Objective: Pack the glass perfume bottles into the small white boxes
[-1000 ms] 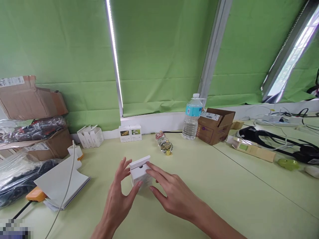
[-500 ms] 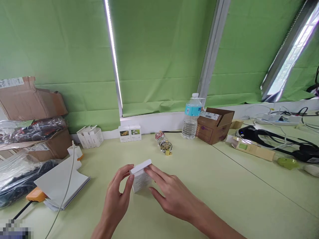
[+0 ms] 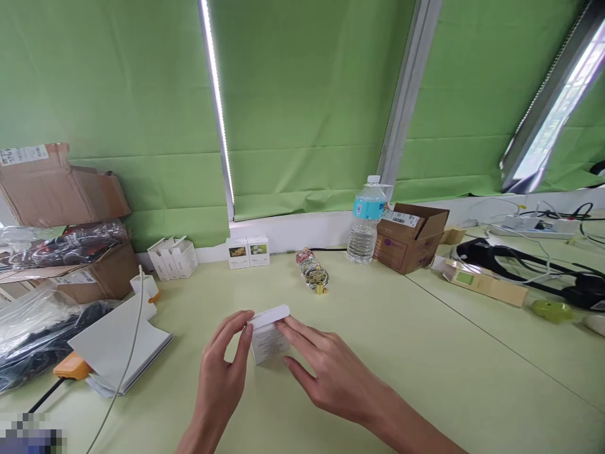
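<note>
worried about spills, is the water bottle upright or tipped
Upright: the water bottle stands on its base on the table, with its white cap on top.

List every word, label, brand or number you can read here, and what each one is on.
No text reads clearly enough to quote.
Front small white box: printed lines, too small.
Water bottle: blue label, blurred.
Brown box beside it: white label and print, too small.
Two picture boxes: captions, too small.
Upper left carton: label with handwritten marks, unclear.
</note>
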### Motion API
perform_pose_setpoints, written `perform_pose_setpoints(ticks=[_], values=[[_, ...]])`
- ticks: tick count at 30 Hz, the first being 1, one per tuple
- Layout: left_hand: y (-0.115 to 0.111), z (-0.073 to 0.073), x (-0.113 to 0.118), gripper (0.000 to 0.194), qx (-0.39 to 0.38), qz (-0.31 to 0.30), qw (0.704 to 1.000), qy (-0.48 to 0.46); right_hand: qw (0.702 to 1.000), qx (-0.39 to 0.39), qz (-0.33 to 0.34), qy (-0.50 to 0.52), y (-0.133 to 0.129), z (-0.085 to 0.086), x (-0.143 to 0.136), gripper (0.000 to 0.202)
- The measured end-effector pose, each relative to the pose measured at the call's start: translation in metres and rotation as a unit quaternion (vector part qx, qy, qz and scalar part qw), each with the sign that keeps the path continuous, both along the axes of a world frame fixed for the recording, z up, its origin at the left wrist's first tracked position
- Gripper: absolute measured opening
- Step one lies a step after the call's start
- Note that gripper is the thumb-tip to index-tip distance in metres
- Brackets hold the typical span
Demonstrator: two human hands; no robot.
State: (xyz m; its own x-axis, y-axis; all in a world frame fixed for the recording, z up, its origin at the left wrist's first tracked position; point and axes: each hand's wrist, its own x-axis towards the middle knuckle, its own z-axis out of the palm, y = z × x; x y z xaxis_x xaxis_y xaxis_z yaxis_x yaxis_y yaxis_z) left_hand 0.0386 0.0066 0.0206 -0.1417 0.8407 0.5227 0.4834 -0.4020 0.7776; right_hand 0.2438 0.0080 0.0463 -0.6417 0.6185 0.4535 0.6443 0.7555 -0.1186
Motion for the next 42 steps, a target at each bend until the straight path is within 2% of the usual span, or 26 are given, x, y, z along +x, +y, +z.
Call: perform_pose_setpoints(ticks=[5,10,13,17,24,34,37,42], values=[[0.001,0.0,0.0,0.022,-0.014,-0.029,0.999,0.011,1.0,0.013,0.014,0.013,-0.001,0.0,0.0,0.05],[0.0,-0.002,0.001,0.02,-0.012,-0.043,0.999,-0.007,0.994,0.062,0.063,0.071,0.0,-0.006,0.0,0.032],[0.001,-0.002,0.0,0.02,-0.012,-0.05,0.999,-0.016,0.987,0.087,0.08,0.106,0.0,-0.007,-0.001,0.029],[0.002,-0.001,-0.001,0.02,-0.014,-0.047,0.999,-0.015,0.981,0.103,0.06,0.151,0.003,-0.005,0.0,0.029],[0.002,-0.001,-0.002,0.018,0.003,-0.044,0.998,0.035,0.979,0.075,0.027,0.187,0.009,-0.005,0.003,0.033],[0.0,0.0,-0.005,0.019,0.024,-0.044,0.995,0.082,0.992,0.012,-0.033,0.123,0.015,-0.013,0.001,0.046],[0.0,0.0,-0.005,0.019,0.028,-0.043,0.995,0.088,0.993,-0.005,-0.033,0.11,0.016,-0.016,0.001,0.052],[-0.002,0.0,-0.005,0.019,0.027,-0.04,0.996,0.081,0.991,0.007,-0.022,0.133,0.017,-0.017,0.001,0.049]])
